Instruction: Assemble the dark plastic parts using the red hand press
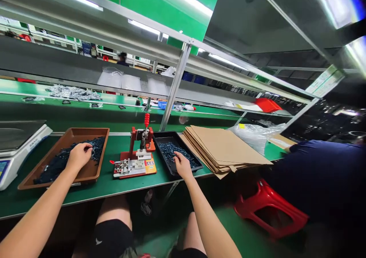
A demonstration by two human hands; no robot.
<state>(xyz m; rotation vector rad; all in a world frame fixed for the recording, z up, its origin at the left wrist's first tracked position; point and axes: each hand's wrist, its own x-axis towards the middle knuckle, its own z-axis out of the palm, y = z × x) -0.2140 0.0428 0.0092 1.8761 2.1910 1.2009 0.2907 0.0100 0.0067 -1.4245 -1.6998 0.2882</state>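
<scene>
My left hand (pixel 79 155) reaches into a brown tray (pixel 34 171) on the green bench, fingers curled down on a heap of small dark parts (pixel 58 162). My right hand (pixel 182 164) rests in a black tray (pixel 175 137) to the right, fingers bent onto the small dark parts (pixel 171 150) lying there. What either hand grips is too small to make out. Between the two trays stands a red hand press (pixel 138 151) with a red-knobbed lever and a metal fixture on its base.
A white scale (pixel 17 147) sits at the far left. A stack of cardboard sheets (pixel 223 145) and clear plastic bags (pixel 254 134) lie right of the black tray. A person in dark blue (pixel 323 174) bends nearby beside a red stool (pixel 271 210). A metal post (pixel 175 88) rises behind the press.
</scene>
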